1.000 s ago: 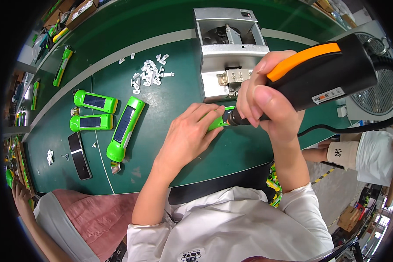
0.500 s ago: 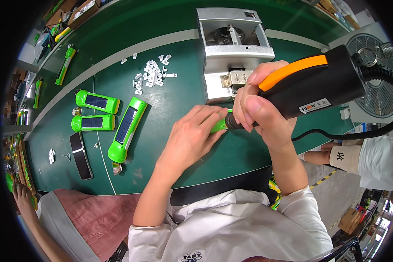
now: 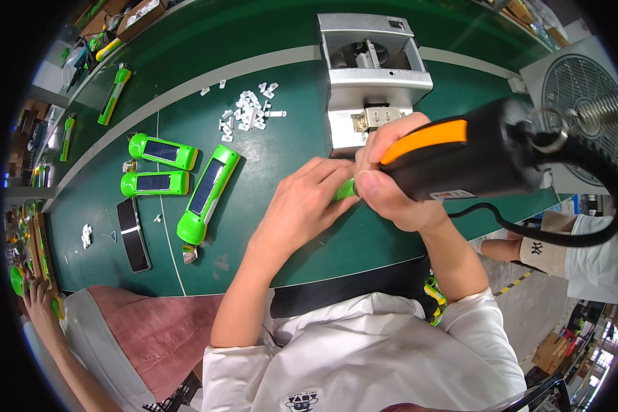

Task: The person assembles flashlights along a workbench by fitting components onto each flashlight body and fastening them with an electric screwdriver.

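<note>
- While the right hand (image 3: 397, 184) is wrapped tight round the front end of a black-and-orange power tool (image 3: 477, 158), the left hand (image 3: 307, 197) curls its fingers over a green piece (image 3: 345, 190), mostly covered.
- Green piece is between the hands, above the table (image 3: 268, 161); tool tip hidden by right fingers, can't tell contact.
- Silver metal machine (image 3: 374, 84) just beyond the hands; its near edge leaves little room forward.
- Front table edge passes under both forearms; strip of green top between edge and hands.
- Leftward, wider strip of tabletop, then three green flashlights (image 3: 207, 189); phone (image 3: 134, 235) near front edge.
- White clips (image 3: 252, 113) scattered left of machine.
- Rightward, tool's black cord (image 3: 577, 240) loops past right table edge; fan (image 3: 584, 96) beyond.
</note>
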Demonstrator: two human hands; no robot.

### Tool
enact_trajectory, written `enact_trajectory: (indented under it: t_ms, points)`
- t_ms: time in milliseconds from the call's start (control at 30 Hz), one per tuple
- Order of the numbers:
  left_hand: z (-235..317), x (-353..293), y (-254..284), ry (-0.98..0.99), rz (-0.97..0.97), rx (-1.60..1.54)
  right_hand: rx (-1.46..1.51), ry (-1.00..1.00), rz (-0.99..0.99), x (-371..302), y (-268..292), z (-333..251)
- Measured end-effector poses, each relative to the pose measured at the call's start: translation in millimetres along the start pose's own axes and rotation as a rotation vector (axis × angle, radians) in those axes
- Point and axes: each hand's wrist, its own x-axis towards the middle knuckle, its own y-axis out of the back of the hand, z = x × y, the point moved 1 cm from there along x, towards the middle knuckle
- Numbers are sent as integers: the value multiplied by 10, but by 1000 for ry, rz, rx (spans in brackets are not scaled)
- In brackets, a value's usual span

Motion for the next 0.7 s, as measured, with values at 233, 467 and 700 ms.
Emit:
enact_trajectory:
  t_ms: [233, 467, 700]
  points:
    - [2, -26, -47, -31, 53, 21, 174, -131, -2, -44, 35, -37]
    - [-32, -15, -154, -127, 141, 43, 204, -161, 72, -4, 51, -18]
    - [-11, -40, -137, -74, 147, 134, 74, -169, 95, 66, -75, -179]
